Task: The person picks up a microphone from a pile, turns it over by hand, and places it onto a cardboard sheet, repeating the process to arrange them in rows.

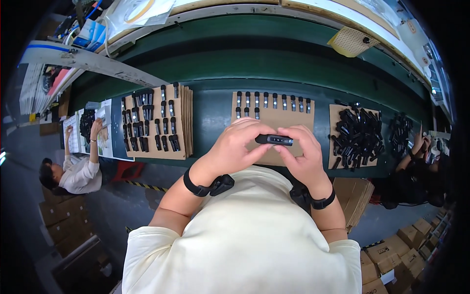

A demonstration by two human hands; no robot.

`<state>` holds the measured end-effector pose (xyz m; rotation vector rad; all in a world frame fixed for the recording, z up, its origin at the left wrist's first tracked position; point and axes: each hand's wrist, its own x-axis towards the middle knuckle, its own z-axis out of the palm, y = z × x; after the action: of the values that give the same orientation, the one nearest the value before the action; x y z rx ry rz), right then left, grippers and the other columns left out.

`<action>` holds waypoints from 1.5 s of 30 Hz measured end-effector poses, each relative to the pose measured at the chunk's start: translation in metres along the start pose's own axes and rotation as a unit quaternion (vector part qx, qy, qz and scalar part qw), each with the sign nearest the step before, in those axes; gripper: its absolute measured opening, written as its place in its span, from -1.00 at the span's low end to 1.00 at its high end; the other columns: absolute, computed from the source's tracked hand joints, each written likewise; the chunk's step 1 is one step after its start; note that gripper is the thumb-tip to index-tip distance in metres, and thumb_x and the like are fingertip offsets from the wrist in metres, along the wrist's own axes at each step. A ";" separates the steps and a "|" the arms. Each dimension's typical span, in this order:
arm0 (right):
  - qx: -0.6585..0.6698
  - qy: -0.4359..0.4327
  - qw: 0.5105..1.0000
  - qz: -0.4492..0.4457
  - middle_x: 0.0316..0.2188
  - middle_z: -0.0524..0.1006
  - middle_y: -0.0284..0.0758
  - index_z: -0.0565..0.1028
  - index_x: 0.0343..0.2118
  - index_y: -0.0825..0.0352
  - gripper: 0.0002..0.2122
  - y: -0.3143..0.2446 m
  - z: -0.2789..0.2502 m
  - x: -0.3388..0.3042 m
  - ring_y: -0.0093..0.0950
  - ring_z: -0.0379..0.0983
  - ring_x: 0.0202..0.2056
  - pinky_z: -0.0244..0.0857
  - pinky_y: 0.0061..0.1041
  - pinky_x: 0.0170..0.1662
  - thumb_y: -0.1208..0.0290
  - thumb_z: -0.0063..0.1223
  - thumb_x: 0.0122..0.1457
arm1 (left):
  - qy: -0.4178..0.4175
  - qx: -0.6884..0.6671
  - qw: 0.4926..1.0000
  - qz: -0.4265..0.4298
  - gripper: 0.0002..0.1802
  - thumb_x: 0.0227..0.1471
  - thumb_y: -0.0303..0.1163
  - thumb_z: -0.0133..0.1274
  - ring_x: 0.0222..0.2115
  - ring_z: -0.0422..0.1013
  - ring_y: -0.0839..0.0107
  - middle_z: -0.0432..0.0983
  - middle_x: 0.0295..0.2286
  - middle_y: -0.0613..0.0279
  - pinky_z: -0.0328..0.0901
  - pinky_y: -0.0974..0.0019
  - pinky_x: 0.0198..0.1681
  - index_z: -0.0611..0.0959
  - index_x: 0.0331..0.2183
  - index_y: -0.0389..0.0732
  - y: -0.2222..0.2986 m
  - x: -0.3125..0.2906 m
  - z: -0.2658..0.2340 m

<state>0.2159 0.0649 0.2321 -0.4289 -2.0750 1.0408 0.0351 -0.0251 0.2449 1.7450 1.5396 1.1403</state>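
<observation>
Between my two hands, above the near edge of the middle cardboard sheet (274,117), is a small black wireless microphone (275,140) with a dark rounded tip, lying crosswise. My left hand (234,146) pinches its left end between thumb and fingers. The fingers and thumb of my right hand (304,149) close on its right end. Beyond my hands, similar microphones (266,100) stand in a neat row along the sheet's far edge. A short second row (246,112) begins at the left, partly hidden by my left hand.
To the left, a stack of cardboard sheets (186,122) carries more microphones in rows. A heap of black microphones (357,134) covers cardboard at the right. Co-workers sit at both sides, one in a white top (83,174). A metal post (98,63) slants over the green bench (210,117).
</observation>
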 end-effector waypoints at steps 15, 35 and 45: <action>-0.036 0.020 0.999 -0.035 -0.45 0.54 -0.24 0.49 -0.27 0.37 -0.69 -0.014 0.001 0.007 -0.30 0.46 -0.46 0.31 -0.43 -0.39 0.65 0.27 -0.15 | 0.045 0.039 0.995 0.075 -0.67 -0.23 -0.57 0.21 -0.31 0.49 0.19 0.57 -0.35 0.12 0.30 0.07 0.02 0.61 -0.28 -0.28 0.011 -0.004 -0.007; -0.008 -0.081 0.993 0.081 -0.40 0.49 -0.27 0.47 -0.27 0.39 -0.75 -0.011 -0.004 0.008 -0.49 0.41 -0.39 0.25 -0.56 -0.37 0.63 0.19 -0.06 | 0.016 -0.080 0.996 -0.019 -0.69 -0.09 -0.46 0.23 -0.29 0.45 0.29 0.53 -0.33 0.13 0.31 0.28 -0.13 0.59 -0.23 -0.28 -0.007 -0.006 -0.008; -0.017 -0.195 0.906 0.376 -0.42 0.57 -0.15 0.47 -0.34 0.43 -0.77 0.125 0.057 -0.039 -0.28 0.53 -0.40 0.40 -0.41 -0.31 0.38 0.18 0.03 | 0.008 -0.033 0.977 -0.210 -0.68 -0.05 -0.47 0.16 -0.31 0.47 0.29 0.53 -0.33 0.11 0.35 0.29 -0.15 0.57 -0.18 -0.30 -0.122 -0.035 0.023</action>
<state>0.1936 0.0885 0.0932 -1.1845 -2.3261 1.6377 -0.0069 -0.0315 0.1234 1.2830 1.7519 0.9765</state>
